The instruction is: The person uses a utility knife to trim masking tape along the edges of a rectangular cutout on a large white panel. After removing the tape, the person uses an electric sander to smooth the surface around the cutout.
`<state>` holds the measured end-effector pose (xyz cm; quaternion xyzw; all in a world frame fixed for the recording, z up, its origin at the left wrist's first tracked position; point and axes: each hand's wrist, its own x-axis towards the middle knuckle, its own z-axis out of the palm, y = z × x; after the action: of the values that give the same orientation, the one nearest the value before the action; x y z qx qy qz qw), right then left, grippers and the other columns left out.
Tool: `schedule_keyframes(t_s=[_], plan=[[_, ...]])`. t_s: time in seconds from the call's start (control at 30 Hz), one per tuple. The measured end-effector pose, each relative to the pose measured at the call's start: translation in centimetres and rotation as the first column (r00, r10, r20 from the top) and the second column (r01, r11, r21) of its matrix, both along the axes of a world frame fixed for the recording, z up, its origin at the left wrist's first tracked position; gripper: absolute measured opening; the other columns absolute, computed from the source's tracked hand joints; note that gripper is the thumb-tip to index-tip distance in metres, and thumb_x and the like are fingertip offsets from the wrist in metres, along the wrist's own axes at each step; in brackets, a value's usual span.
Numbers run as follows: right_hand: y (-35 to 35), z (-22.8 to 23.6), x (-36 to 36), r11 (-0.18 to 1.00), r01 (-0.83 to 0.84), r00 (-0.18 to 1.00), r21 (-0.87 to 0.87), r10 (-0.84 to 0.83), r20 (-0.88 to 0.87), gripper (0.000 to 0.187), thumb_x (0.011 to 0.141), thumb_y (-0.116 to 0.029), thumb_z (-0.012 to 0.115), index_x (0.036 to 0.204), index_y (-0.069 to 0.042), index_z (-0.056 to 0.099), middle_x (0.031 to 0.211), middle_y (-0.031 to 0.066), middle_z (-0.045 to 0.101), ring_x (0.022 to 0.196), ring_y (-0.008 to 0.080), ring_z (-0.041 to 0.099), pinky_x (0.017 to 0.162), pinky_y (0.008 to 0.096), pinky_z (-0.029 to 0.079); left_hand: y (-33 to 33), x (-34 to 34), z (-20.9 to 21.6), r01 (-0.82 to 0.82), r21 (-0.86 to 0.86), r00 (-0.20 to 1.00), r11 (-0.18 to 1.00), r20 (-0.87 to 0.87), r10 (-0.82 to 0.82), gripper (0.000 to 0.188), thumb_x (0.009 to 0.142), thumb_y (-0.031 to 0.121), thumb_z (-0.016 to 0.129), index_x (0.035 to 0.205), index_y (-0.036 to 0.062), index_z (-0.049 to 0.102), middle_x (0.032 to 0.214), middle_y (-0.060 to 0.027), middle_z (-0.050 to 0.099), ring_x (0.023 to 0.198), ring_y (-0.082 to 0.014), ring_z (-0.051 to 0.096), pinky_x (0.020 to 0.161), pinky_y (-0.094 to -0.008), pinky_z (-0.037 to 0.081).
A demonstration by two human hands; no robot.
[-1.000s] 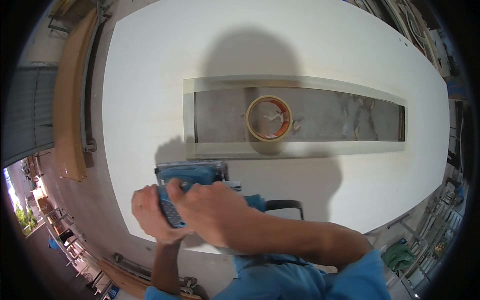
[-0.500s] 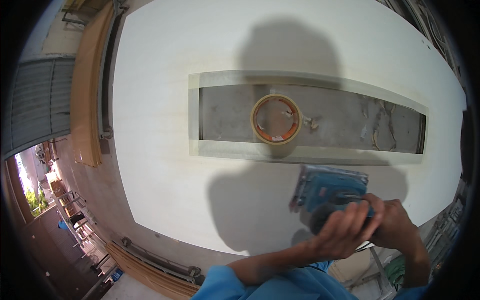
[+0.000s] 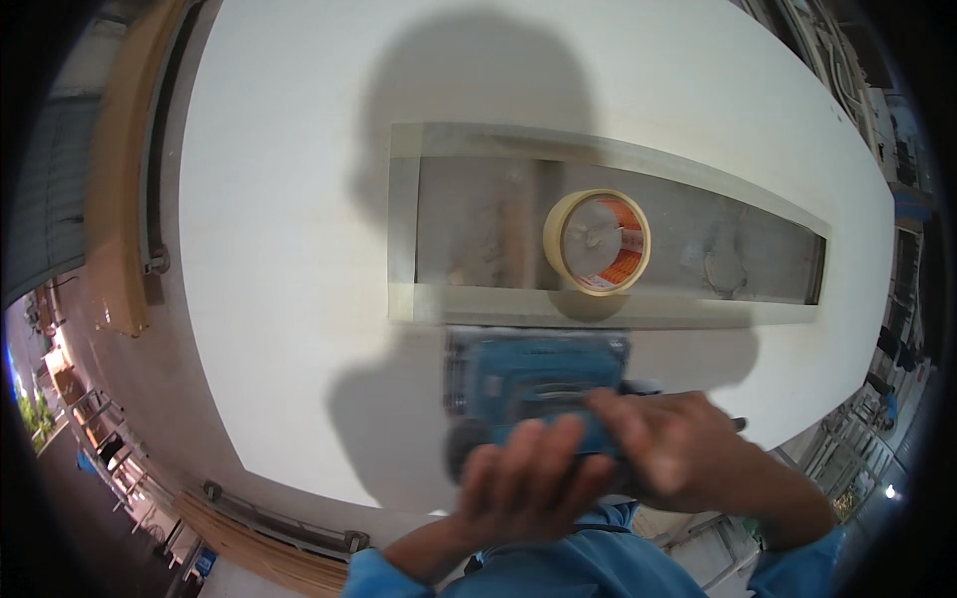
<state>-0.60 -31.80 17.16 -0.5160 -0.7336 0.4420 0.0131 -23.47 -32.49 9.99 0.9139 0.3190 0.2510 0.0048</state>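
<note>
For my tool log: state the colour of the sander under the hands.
Blue body with dark, blackish parts: the sander, seen in the head view.

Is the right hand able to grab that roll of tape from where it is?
Probably yes. The right hand is on the blue sander, and the tape roll lies just beyond it in the grey recess, with nothing covering it.

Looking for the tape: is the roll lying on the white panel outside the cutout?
No, the tape roll lies inside the grey cutout of the white panel, beyond the blue sander.
</note>
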Motion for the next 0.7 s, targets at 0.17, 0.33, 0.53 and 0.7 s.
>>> schedule_keyframes(t_s=[0.17, 0.33, 0.53, 0.7], plan=[[5.5, -0.3, -9.2, 0.994, -0.003, 0.994, -0.107, -0.008, -0.106, 0.062, 0.093, -0.011, 0.066, 0.145, 0.012, 0.04, 0.091, 0.0239, 0.071, 0.076, 0.0362, 0.075, 0.061, 0.0423, 0.06, 4.9, -9.3, 0.6, -0.19, -0.035, 0.981, 0.981, -0.041, 0.189, 0.029, 0.108, 0.016, 0.054, 0.133, 0.0013, 0.058, 0.104, -0.015, 0.079, 0.108, -0.0366, 0.071, 0.105, -0.0629, 0.046], [8.3, -0.4, -15.0, 0.997, 0.03, 0.975, -0.074, -0.046, -0.217, 0.061, 0.094, -0.009, 0.067, 0.143, 0.014, 0.04, 0.087, 0.0238, 0.073, 0.08, 0.0361, 0.077, 0.065, 0.0426, 0.062, 7.1, -14.4, 2.0, -0.297, -0.162, 0.951, 0.941, -0.143, 0.275, 0.093, 0.073, 0.044, 0.088, 0.147, 0.0007, 0.049, 0.131, -0.0242, 0.058, 0.125, -0.0445, 0.055, 0.105, -0.0557, 0.046], [6.1, 0.1, -10.1, 0.993, -0.035, 0.987, -0.115, 0.017, -0.157, 0.06, 0.095, -0.009, 0.066, 0.145, 0.012, 0.04, 0.089, 0.0228, 0.073, 0.08, 0.0363, 0.077, 0.065, 0.0437, 0.062, 4.3, -10.1, 1.4, -0.301, -0.161, 0.953, 0.94, -0.093, 0.289, 0.086, 0.077, 0.048, 0.085, 0.138, -0.0039, 0.055, 0.123, -0.024, 0.061, 0.116, -0.0439, 0.059, 0.102, -0.0561, 0.046], [1.2, 1.3, -1.5, 0.982, 0.035, 0.998, -0.185, -0.043, -0.043, 0.063, 0.097, -0.021, 0.066, 0.147, 0.004, 0.038, 0.097, 0.0217, 0.073, 0.082, 0.0413, 0.076, 0.068, 0.05, 0.06, -0.1, -1.8, 0.5, -0.16, -0.3, 0.976, 0.94, 0.092, 0.196, 0.04, 0.103, 0.031, 0.063, 0.133, 0.0047, 0.068, 0.122, -0.0165, 0.074, 0.111, -0.0334, 0.07, 0.098, -0.0538, 0.051]])
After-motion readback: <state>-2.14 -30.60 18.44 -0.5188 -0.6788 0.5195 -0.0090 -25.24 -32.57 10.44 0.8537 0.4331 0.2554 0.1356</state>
